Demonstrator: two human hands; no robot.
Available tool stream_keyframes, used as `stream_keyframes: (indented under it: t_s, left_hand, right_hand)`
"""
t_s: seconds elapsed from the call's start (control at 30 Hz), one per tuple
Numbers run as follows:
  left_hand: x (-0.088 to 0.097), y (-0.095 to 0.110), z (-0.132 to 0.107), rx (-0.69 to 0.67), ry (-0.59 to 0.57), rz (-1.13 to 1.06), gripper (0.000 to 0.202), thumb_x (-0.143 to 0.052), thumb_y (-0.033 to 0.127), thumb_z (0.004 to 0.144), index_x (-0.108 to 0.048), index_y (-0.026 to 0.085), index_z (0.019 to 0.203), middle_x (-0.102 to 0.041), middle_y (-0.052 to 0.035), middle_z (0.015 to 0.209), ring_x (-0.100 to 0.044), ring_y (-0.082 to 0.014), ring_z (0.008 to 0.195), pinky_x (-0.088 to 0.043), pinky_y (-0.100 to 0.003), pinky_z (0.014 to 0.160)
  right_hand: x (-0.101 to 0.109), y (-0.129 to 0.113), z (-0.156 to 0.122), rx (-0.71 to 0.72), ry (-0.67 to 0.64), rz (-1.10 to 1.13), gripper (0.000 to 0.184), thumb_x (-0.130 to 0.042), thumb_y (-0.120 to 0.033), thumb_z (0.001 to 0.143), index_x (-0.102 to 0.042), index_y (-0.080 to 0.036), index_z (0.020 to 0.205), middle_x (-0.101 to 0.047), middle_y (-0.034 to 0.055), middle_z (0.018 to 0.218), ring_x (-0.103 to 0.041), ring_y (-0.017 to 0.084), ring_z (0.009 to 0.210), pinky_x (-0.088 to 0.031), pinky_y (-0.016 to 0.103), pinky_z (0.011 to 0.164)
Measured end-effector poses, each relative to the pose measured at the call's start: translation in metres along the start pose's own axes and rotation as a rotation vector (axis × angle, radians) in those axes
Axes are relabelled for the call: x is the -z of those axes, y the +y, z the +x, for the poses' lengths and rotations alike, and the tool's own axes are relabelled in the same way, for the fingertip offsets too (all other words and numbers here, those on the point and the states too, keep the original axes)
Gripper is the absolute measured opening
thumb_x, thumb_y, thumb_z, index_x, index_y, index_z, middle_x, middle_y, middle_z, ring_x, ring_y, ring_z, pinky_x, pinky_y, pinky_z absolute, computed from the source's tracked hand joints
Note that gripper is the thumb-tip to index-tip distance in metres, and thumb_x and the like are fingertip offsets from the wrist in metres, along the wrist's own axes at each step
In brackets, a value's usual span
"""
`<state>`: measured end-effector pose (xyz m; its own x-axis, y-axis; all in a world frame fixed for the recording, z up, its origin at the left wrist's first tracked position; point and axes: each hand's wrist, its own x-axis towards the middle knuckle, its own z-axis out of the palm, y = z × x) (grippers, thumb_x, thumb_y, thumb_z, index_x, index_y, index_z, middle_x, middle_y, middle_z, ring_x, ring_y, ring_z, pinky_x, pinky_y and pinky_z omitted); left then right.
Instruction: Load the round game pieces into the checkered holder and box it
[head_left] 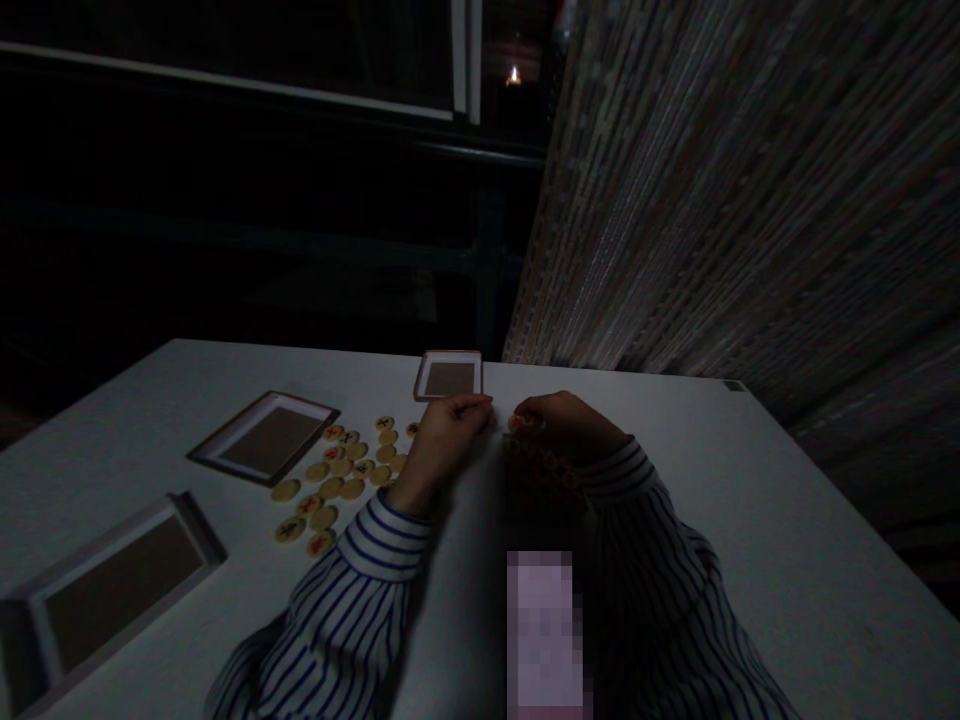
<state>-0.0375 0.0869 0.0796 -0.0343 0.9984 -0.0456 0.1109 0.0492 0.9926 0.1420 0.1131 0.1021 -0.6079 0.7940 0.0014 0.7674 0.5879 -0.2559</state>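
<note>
One pale surface (787, 520) fills the lower half of the view, and a woven screen (750, 200) rises behind it on the right; the rest of the room is too dark to make out.

Three shallow trays with white rims and brown floors lie on the surface. The long tray (30, 610) sits at the near left corner, the middle tray (300, 402) farther in, and the small tray (448, 356) close to the far edge, just beyond the hands.

Both arms wear striped sleeves and reach forward side by side. The left hand (450, 425) rests with its fingers curled, the tips near the front rim of the small tray; whether they grip anything cannot be told. The right hand (566, 420) lies just beside it, fingers drawn narrow on a single disc (517, 422) at their tips.

Some twenty yellow discs (341, 470) with dark or red marks lie loose and flat between the middle tray and the left wrist. A darker heap of discs (540, 470) lies in shadow under the right wrist, its count unclear.
</note>
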Motion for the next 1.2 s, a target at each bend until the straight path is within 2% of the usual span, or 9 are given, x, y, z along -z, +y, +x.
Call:
stream_keyframes:
  t_s: [0.13, 0.3, 0.53, 0.7, 0.9, 1.2]
  left_hand:
    - [0.003, -0.002, 0.002, -0.033, 0.007, 0.063, 0.031, -0.062, 0.035, 0.066, -0.066, 0.014, 0.089, -0.068, -0.0042, 0.07, -0.06, -0.0161, 0.066, -0.046, -0.026, 0.062]
    - [0.005, -0.009, 0.006, -0.148, 0.018, 0.204, 0.03, -0.059, 0.034, 0.069, -0.067, 0.015, 0.09, -0.069, -0.0063, 0.077, -0.061, -0.0188, 0.076, -0.046, -0.029, 0.07]
    - [0.006, -0.012, 0.008, -0.172, -0.001, 0.247, 0.031, -0.058, 0.035, 0.069, -0.067, 0.015, 0.091, -0.069, -0.0084, 0.087, -0.062, -0.0198, 0.078, -0.046, -0.03, 0.071]
    - [0.006, -0.01, 0.006, -0.118, 0.001, 0.212, 0.028, -0.059, 0.035, 0.068, -0.068, 0.017, 0.087, -0.069, -0.0066, 0.08, -0.061, -0.0204, 0.078, -0.046, -0.03, 0.071]
    - [0.007, -0.011, 0.006, -0.203, -0.008, 0.3, 0.025, -0.057, 0.035, 0.069, -0.069, 0.018, 0.084, -0.069, -0.0058, 0.082, -0.061, -0.02, 0.077, -0.046, -0.029, 0.069]
    - [0.008, -0.006, 0.003, -0.162, -0.039, 0.246, 0.02, -0.058, 0.033, 0.069, -0.069, 0.019, 0.077, -0.068, -0.0048, 0.075, -0.061, -0.0192, 0.072, -0.045, -0.028, 0.065]
  right_hand:
    - [-0.009, 0.005, 0.004, -0.047, -0.083, -0.061, 0.026, -0.049, -0.031, 0.081, -0.063, -0.019, 0.099, -0.068, 0.0066, 0.092, -0.062, 0.017, 0.081, -0.039, 0.023, 0.066]
    - [-0.015, 0.004, 0.005, -0.082, -0.162, -0.114, 0.025, -0.046, -0.032, 0.082, -0.065, -0.02, 0.09, -0.068, 0.0069, 0.085, -0.062, 0.018, 0.078, -0.04, 0.024, 0.064]
    - [-0.02, 0.004, 0.005, -0.101, -0.164, -0.153, 0.03, -0.042, -0.036, 0.083, -0.065, -0.019, 0.091, -0.068, 0.0087, 0.086, -0.063, 0.02, 0.08, -0.041, 0.026, 0.064]
    - [-0.02, 0.002, 0.005, -0.093, -0.176, -0.163, 0.032, -0.043, -0.04, 0.083, -0.065, -0.019, 0.093, -0.067, 0.01, 0.088, -0.063, 0.021, 0.081, -0.043, 0.026, 0.065]
    - [-0.021, -0.004, 0.004, -0.085, -0.177, -0.185, 0.034, -0.04, -0.038, 0.085, -0.066, -0.016, 0.089, -0.067, 0.0121, 0.086, -0.063, 0.021, 0.081, -0.044, 0.027, 0.066]
    - [-0.026, -0.004, 0.007, -0.112, -0.177, -0.239, 0.034, -0.039, -0.039, 0.085, -0.065, -0.016, 0.09, -0.066, 0.0134, 0.09, -0.062, 0.022, 0.084, -0.045, 0.03, 0.071]
